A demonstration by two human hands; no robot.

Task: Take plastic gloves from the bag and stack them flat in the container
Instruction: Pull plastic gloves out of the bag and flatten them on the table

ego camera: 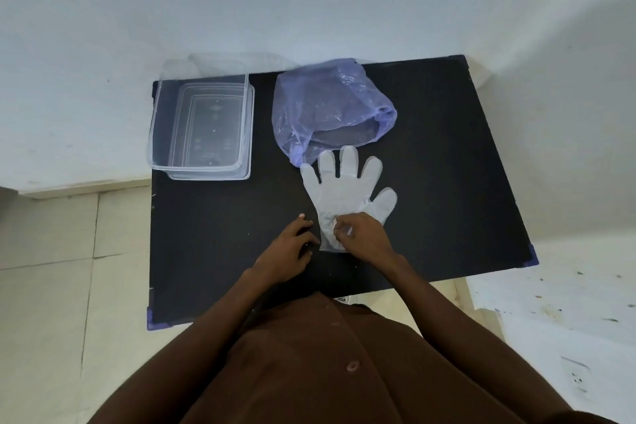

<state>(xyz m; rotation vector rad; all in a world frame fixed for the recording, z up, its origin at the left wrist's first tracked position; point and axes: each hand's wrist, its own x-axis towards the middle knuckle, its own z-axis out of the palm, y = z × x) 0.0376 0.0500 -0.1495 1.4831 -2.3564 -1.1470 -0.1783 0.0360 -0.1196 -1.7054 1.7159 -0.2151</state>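
A clear plastic glove [344, 191] lies flat on the black table [430, 165], fingers pointing away from me. My right hand [361, 234] pinches its cuff end. My left hand [292, 248] rests on the table just left of the cuff, fingertips at its edge, holding nothing that I can see. A crumpled purple plastic bag [327, 107] sits behind the glove, its mouth facing the glove's fingertips. A clear rectangular container [201, 127] stands at the table's far left with nothing visible inside.
A clear lid [206, 64] seems to lean behind the container against the pale wall. The table's near edge runs close to my brown shirt. Tiled floor lies to the left, a paint-speckled surface to the right.
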